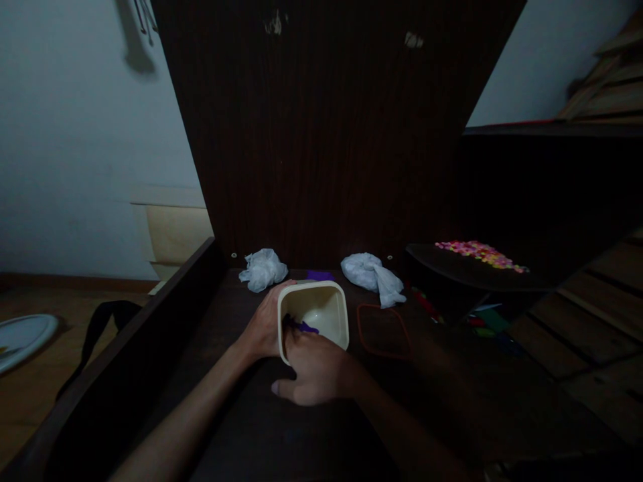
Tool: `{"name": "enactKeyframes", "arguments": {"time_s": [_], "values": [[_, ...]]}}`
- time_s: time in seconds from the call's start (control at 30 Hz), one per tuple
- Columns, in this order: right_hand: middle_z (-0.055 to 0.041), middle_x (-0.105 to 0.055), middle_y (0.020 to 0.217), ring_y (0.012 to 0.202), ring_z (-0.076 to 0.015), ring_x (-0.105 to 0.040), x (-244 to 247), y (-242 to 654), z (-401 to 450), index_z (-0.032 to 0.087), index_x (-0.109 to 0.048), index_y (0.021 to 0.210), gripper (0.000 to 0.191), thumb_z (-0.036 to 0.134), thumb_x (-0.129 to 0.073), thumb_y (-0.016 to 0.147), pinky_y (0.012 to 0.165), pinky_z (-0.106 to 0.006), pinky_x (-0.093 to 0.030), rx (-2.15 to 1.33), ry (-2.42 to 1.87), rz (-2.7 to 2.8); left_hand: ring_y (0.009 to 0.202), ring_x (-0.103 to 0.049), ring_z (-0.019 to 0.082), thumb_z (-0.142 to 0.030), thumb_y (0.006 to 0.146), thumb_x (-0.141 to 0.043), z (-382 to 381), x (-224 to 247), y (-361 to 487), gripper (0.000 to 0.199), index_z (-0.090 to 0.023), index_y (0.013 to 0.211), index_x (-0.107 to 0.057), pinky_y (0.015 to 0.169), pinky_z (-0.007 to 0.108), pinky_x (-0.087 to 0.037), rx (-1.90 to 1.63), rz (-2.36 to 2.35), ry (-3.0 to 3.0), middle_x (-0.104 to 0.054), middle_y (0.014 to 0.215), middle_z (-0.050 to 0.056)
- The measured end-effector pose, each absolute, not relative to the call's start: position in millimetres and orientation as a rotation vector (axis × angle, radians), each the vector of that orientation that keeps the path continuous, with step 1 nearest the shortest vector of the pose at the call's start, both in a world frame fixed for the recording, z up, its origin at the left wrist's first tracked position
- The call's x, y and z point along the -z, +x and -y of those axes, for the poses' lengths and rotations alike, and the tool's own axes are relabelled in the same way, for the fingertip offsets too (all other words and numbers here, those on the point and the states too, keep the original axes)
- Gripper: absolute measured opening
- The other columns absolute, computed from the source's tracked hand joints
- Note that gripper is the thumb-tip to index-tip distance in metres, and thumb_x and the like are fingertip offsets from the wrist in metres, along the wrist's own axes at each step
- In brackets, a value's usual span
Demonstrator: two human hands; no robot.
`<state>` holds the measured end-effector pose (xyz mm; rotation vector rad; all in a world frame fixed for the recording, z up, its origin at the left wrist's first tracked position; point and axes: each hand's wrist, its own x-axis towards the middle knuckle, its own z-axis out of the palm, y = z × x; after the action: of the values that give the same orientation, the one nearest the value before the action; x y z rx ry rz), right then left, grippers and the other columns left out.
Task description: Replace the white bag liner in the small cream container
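dim, dark shadows, right side blurred

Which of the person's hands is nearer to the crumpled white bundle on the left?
Left. The left hand holds the cream container just below the white bundle in view; the right hand reaches into the container, farther away.

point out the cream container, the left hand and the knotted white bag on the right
cream container (329, 309): head view, inner wall
left hand (264, 327): head view, back of hand
knotted white bag (362, 270): head view, bulging body

Home with dark wooden furniture (321, 147)
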<state>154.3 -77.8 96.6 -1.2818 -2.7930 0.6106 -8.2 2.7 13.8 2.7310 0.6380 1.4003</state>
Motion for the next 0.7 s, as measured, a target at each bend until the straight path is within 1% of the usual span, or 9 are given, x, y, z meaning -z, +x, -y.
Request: {"name": "enactKeyframes", "arguments": {"time_s": [0.1, 0.23, 0.33, 0.43, 0.5, 0.57, 0.63, 0.67, 0.7], "values": [[-0.0335, -0.051, 0.145, 0.133, -0.0414, -0.053, -102, 164, 101, -0.009, -0.045, 0.145, 0.082, 0.046, -0.064, 0.088, 0.114, -0.048, -0.042, -0.556, -1.258, 2.76, 0.135, -0.05, 0.043, -0.043, 0.078, -0.076, -3, -14, -11, 0.088, -0.017, 0.15, -0.034, 0.108, 0.062, -0.047, -1.4, -0.631, 2.731, -0.048, 0.146, 0.025], [-0.0274, -0.043, 0.155, 0.144, -0.0365, -0.042, -115, 179, 125, -0.002, -0.042, 0.15, 0.076, 0.044, -0.062, 0.093, 0.123, -0.043, -0.031, -0.591, -1.249, 2.776, 0.134, -0.051, 0.043, -0.05, 0.072, -0.079, -4, -15, -12, 0.096, -0.017, 0.151, -0.034, 0.109, 0.06, -0.046, -1.355, -0.657, 2.715, -0.048, 0.147, 0.024], [-0.0279, -0.039, 0.156, 0.146, -0.0386, -0.04, -125, 185, 134, -0.002, -0.041, 0.152, 0.078, 0.045, -0.064, 0.093, 0.122, -0.047, -0.032, -0.625, -1.466, 2.784, 0.134, -0.051, 0.044, -0.054, 0.067, -0.083, -3, -16, -12, 0.106, -0.016, 0.152, -0.032, 0.11, 0.06, -0.045, -1.334, -0.654, 2.73, -0.048, 0.147, 0.025], [-0.0322, -0.045, 0.151, 0.142, -0.0429, -0.044, -122, 185, 131, -0.005, -0.05, 0.145, 0.075, 0.047, -0.063, 0.092, 0.119, -0.052, -0.035, -0.504, -1.674, 2.773, 0.134, -0.051, 0.044, -0.051, 0.066, -0.085, -2, -19, -9, 0.108, -0.015, 0.152, -0.03, 0.109, 0.061, -0.046, -1.327, -0.673, 2.737, -0.048, 0.146, 0.026], [-0.0345, -0.048, 0.147, 0.138, -0.0453, -0.047, -108, 182, 121, -0.006, -0.053, 0.142, 0.081, 0.047, -0.071, 0.083, 0.117, -0.054, -0.036, -0.407, -1.703, 2.809, 0.134, -0.052, 0.044, -0.049, 0.066, -0.085, -1, -21, -7, 0.109, -0.016, 0.153, -0.027, 0.108, 0.061, -0.047, -1.328, -0.674, 2.743, -0.048, 0.146, 0.025], [-0.0353, -0.048, 0.147, 0.136, -0.0476, -0.048, -88, 178, 106, -0.004, -0.05, 0.144, 0.098, 0.043, -0.084, 0.065, 0.117, -0.055, -0.035, -0.342, -1.693, 2.856, 0.134, -0.052, 0.044, -0.05, 0.066, -0.084, 0, -21, -5, 0.112, -0.017, 0.154, -0.024, 0.107, 0.062, -0.047, -1.342, -0.653, 2.746, -0.049, 0.146, 0.024], [-0.0333, -0.048, 0.148, 0.136, -0.05, -0.048, -70, 173, 87, 0.001, -0.049, 0.147, 0.11, 0.037, -0.09, 0.052, 0.116, -0.058, -0.034, -0.375, -1.738, 2.859, 0.134, -0.052, 0.045, -0.051, 0.065, -0.084, 2, -21, -3, 0.113, -0.019, 0.155, -0.023, 0.107, 0.063, -0.048, -1.36, -0.632, 2.748, -0.049, 0.147, 0.024], [-0.0332, -0.049, 0.147, 0.135, -0.0513, -0.049, -64, 169, 76, 0.002, -0.05, 0.146, 0.11, 0.035, -0.091, 0.049, 0.115, -0.06, -0.034, -0.393, -1.731, 2.857, 0.134, -0.051, 0.045, -0.051, 0.065, -0.085, 2, -20, -3, 0.113, -0.019, 0.155, -0.024, 0.107, 0.064, -0.048, -1.364, -0.627, 2.751, -0.049, 0.147, 0.023], [-0.0324, -0.05, 0.147, 0.134, -0.0511, -0.05, -60, 166, 67, 0.004, -0.052, 0.145, 0.11, 0.039, -0.091, 0.049, 0.114, -0.06, -0.035, -0.419, -1.681, 2.855, 0.135, -0.051, 0.046, -0.051, 0.065, -0.085, 3, -20, -3, 0.113, -0.02, 0.155, -0.025, 0.107, 0.064, -0.047, -1.366, -0.627, 2.754, -0.048, 0.148, 0.023]]}}
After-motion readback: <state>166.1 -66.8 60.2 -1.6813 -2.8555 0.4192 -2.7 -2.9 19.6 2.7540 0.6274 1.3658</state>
